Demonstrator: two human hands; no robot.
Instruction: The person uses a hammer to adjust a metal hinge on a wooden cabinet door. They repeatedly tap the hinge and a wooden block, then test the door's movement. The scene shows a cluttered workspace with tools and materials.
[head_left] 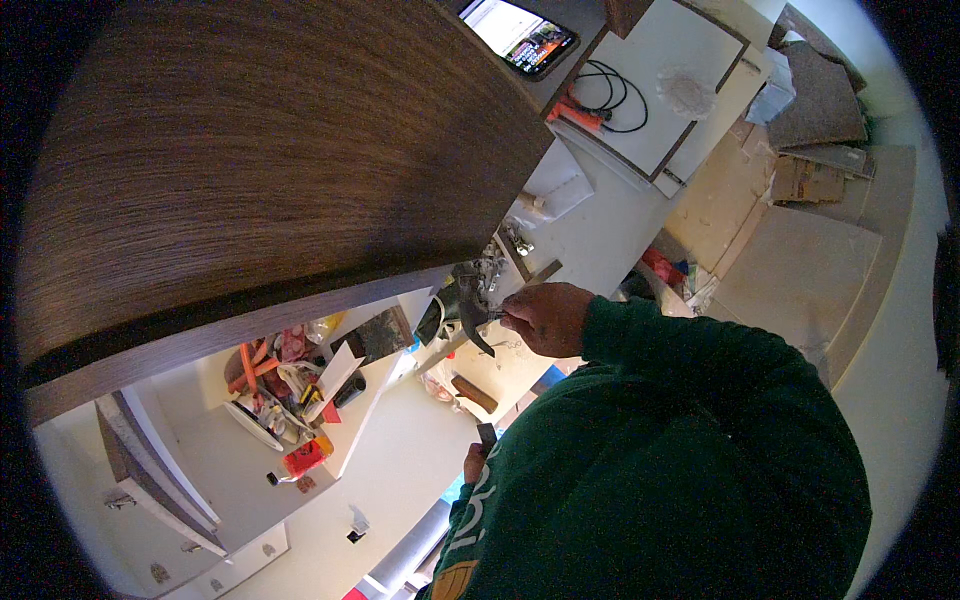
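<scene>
What looks like a dark hammer point(472, 322) is out just past the edge of the big brown wood panel point(280, 150), head tilted; it's held in the right hand point(545, 318), fingers curled in narrow around it; the left hand point(474, 464) is mostly hidden by the body, with a dark block point(487, 436) right at it, though whether that's gripped can't be told; for decent control, a firm grip further from the head would probably be better, with the head squared up and the panel edge given plenty of room, since that finish could get dinged; the loose metal bits point(518, 238) nearby are best watched too; further out, clutter is piled in the white cabinet point(190, 420); a phone point(520, 37) and a black cord point(640, 110) are left up top.
</scene>
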